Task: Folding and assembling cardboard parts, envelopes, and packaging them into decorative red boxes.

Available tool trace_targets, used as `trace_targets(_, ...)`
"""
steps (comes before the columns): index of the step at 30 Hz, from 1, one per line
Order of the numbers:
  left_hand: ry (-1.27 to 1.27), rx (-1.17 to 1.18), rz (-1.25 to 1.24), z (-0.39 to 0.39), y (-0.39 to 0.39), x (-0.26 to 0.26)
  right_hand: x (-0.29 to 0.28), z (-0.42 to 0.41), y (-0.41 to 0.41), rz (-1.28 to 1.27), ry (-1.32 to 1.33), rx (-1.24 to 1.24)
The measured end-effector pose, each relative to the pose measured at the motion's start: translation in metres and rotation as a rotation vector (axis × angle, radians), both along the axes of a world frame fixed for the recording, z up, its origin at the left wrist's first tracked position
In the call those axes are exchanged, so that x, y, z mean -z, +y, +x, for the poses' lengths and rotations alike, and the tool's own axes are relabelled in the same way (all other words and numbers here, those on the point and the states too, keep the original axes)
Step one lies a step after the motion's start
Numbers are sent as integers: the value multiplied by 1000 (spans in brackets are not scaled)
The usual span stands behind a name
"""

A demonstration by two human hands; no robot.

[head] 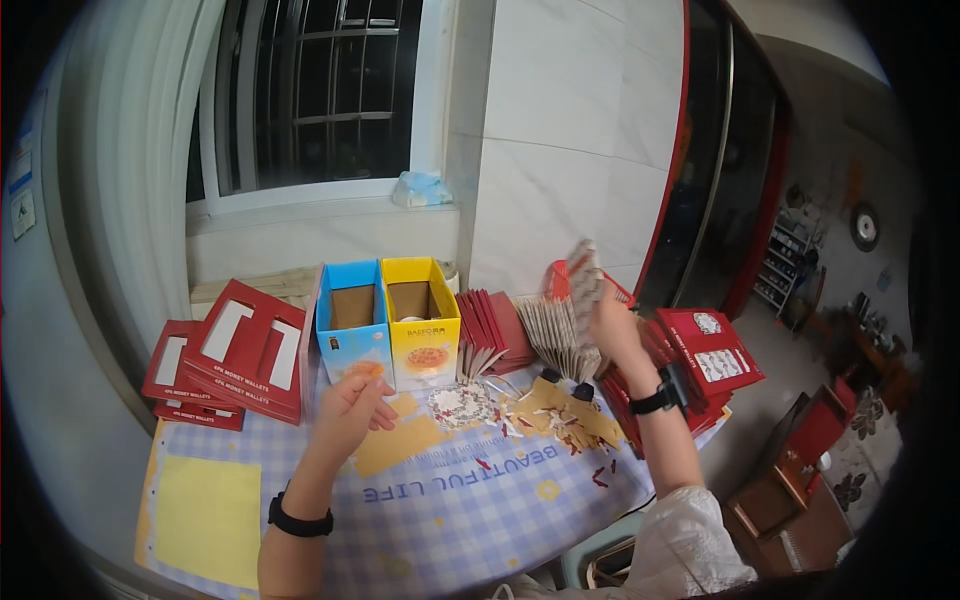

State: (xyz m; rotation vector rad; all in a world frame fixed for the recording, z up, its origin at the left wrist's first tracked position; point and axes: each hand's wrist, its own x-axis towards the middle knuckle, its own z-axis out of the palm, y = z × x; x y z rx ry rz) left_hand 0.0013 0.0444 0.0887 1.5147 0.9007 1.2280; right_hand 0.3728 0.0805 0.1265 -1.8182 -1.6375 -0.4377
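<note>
My right hand (619,324) grips a patterned grey-white money wallet (585,289), blurred and raised at the back right. Below it stands a fanned row of patterned wallets (551,330), edges up. My left hand (358,409) hovers before a blue carton (352,343); its fingers are half curled, and whether they pinch anything small is unclear. Beside the blue carton is a yellow carton (421,360), both open-topped. Red wallets (480,322) lean to the right of the yellow carton. Near them sits a round dish of white paper scraps (461,405).
Red packs with cut-out windows are stacked at left (244,349) and right (709,352). Tan paper with red scraps (570,416) lies mid-table. A yellow sheet (208,517) covers the checked tablecloth's (435,532) left corner. A red basket (557,279) stands by the wall.
</note>
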Motion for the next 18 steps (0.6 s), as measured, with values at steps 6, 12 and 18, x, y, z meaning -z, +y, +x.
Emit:
trace_targets(6, -4, 27, 38, -3, -6, -7, 42, 48, 10, -113, -48, 215)
trace_targets(12, -17, 31, 73, -8, -6, -6, 62, 39, 6, -222, 71, 230)
trace_targets(18, -22, 26, 72, -7, -8, -9, 84, 42, 17, -208, 308, 169)
